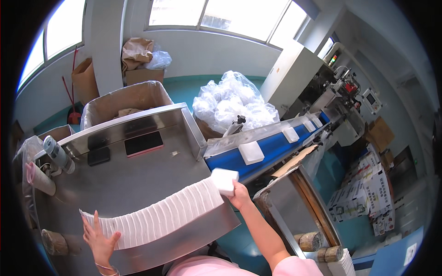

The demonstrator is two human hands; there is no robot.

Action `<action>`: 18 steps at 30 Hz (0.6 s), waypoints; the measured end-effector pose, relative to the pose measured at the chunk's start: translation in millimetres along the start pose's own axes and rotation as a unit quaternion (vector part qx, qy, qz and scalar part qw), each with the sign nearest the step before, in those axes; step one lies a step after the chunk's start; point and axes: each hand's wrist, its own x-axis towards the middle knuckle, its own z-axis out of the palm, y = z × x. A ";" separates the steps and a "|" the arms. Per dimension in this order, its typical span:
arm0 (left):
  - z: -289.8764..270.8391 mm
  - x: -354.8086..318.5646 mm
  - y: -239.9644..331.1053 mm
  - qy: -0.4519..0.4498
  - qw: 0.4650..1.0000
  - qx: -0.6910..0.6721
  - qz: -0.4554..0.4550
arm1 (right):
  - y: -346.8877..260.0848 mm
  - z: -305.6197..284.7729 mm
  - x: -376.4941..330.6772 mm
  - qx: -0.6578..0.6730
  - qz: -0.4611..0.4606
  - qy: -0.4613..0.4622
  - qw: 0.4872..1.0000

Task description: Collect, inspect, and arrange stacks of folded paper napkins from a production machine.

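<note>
A long, slightly curved row of white folded paper stacks, like napkins (156, 214), stands on edge along the near side of the metal table (138, 172). My left hand (100, 241) rests against the row's left end, its fingers and thumb spread. At the right end, my right hand (239, 195) grips a white napkin stack (224, 181) by its near right corner. This stack is held up beside the row's last piece, close to the blue conveyor belt (274, 151). Similar white stacks, among them a near one (251, 152), lie spaced along the belt.
A phone (143, 144), a dark flat case (99, 156), a bottle (59, 154) and a pink-topped cup (41, 179) occupy the table's far left. Wooden rolls (54, 242) sit at its left edge. Bagged plastic (235, 101) lies behind the conveyor; a metal-framed stand (299, 207) is at right.
</note>
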 end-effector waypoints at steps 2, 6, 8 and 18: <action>-1.2 -2.3 4.1 -0.001 1.000 -0.003 0.005 | 3.3 2.7 -3.1 0.018 0.002 0.002 1.000; 3.4 -5.5 2.9 0.008 1.000 -0.013 0.021 | 13.9 28.5 -26.7 -0.415 -0.107 -0.147 0.891; 6.3 -5.6 4.9 0.015 0.999 -0.019 0.034 | 12.6 18.7 -18.4 -0.434 0.013 -0.129 0.892; -0.4 -10.0 9.4 0.003 0.999 -0.043 0.027 | -2.0 5.9 0.6 -0.001 -0.022 -0.013 1.000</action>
